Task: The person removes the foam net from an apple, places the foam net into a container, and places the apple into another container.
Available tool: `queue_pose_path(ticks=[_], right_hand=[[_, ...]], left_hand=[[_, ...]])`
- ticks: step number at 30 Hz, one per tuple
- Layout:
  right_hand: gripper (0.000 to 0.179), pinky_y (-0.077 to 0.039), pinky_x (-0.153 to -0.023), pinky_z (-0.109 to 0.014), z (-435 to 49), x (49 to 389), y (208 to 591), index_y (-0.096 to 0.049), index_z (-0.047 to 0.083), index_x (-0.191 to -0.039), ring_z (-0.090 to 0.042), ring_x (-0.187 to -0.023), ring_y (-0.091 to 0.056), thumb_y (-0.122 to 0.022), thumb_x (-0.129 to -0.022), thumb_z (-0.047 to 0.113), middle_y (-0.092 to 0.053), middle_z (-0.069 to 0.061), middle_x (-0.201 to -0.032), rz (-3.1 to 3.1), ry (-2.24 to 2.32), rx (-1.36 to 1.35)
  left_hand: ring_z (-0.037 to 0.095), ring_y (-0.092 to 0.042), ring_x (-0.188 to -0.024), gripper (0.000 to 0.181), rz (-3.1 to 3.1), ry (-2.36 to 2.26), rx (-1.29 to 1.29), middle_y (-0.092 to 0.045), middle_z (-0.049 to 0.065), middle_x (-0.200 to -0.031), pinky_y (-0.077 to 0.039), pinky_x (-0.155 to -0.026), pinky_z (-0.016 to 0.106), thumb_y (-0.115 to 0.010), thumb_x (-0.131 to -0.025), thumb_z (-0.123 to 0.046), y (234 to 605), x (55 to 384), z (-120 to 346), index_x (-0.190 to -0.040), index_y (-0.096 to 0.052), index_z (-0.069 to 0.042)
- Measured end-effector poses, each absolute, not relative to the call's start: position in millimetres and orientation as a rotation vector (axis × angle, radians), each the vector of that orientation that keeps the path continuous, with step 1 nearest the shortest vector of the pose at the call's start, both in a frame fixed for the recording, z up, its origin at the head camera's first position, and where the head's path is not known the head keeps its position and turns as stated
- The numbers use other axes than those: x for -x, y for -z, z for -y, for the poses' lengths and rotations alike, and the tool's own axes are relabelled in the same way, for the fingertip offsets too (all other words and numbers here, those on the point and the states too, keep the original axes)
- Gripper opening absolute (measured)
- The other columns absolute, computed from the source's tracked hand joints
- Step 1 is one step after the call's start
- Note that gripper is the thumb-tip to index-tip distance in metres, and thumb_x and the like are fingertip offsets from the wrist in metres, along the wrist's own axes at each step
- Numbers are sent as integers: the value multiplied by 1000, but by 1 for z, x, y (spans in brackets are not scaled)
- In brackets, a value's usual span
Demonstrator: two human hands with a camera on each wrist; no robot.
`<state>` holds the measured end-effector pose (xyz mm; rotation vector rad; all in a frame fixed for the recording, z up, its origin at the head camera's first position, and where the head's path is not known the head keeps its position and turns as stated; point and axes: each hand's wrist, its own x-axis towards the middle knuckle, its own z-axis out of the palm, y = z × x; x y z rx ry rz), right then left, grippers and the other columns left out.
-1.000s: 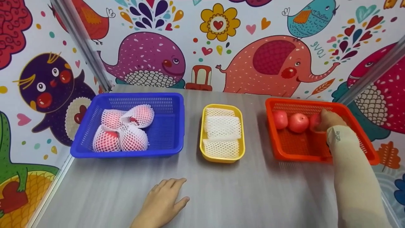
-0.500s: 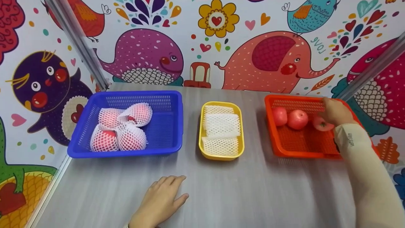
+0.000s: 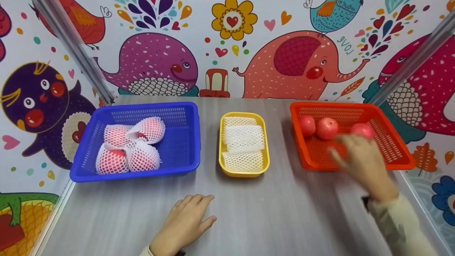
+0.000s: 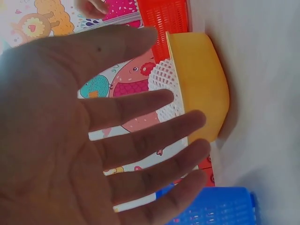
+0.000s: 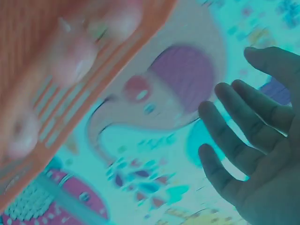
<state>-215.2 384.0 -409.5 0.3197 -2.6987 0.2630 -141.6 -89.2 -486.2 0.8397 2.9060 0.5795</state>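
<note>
In the head view my right hand (image 3: pixel 364 163) hovers over the front edge of the red basket (image 3: pixel 355 165), fingers spread and blurred, holding nothing. Behind its fingertips lies one apple (image 3: pixel 362 131); a second apple (image 3: pixel 327 128) and a third apple (image 3: pixel 306 125) sit at the basket's left. The right wrist view shows this hand (image 5: pixel 262 136) with its fingers apart. My left hand (image 3: pixel 185 222) is low over the table, fingers straight and nothing in them. The yellow basket (image 3: pixel 244 174) ahead of it contains white foam net sleeves (image 3: pixel 245 138).
A blue basket (image 3: pixel 177 140) at the left holds several apples in foam nets (image 3: pixel 144 156). All three baskets stand on a grey table (image 3: pixel 249 213). Behind them rises a cartoon-printed wall (image 3: pixel 220 46), with metal posts (image 3: pixel 73 53) at the corners.
My right hand has let go of the right-hand apple and drawn back toward the basket's front edge. That apple stays in the red basket. The left hand has barely moved.
</note>
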Motion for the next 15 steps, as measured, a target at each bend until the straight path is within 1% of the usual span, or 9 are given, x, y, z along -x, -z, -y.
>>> queue_pose_path(ticks=[3,7,10,15], right_hand=[[33,-44,-72,-55,-350,173,437,-69,2,-108,-38,-87,-62,-75,-84,25,-69,-15,-97,2552,-263,-464],[40,-43,-68,-54,-315,137,467,-71,3,-104,-36,-77,-62,-62,-94,41,-68,-12,-91,2396,-307,-556],[48,-43,-69,-52,-294,116,481,-71,5,-104,-32,-76,-62,-54,-98,49,-68,-8,-91,2392,-333,-555],[48,-45,-75,-51,-278,94,490,-72,9,-106,-25,-82,-63,-52,-99,52,-68,-2,-94,2491,-395,-508]], left_hand=[[31,-61,-109,49,-2893,-573,-858,-66,9,-118,-51,-87,54,-70,-92,-37,488,140,88,-131,-62,-7],[31,-60,-110,50,-2895,-577,-845,-66,8,-119,-50,-88,54,-70,-93,-37,489,139,89,-131,-61,-7],[30,-60,-111,50,-2893,-596,-842,-66,8,-119,-50,-88,55,-70,-93,-37,490,137,90,-132,-61,-7],[30,-60,-112,49,-2881,-625,-831,-66,6,-119,-50,-88,55,-71,-92,-36,492,133,92,-131,-62,-8]])
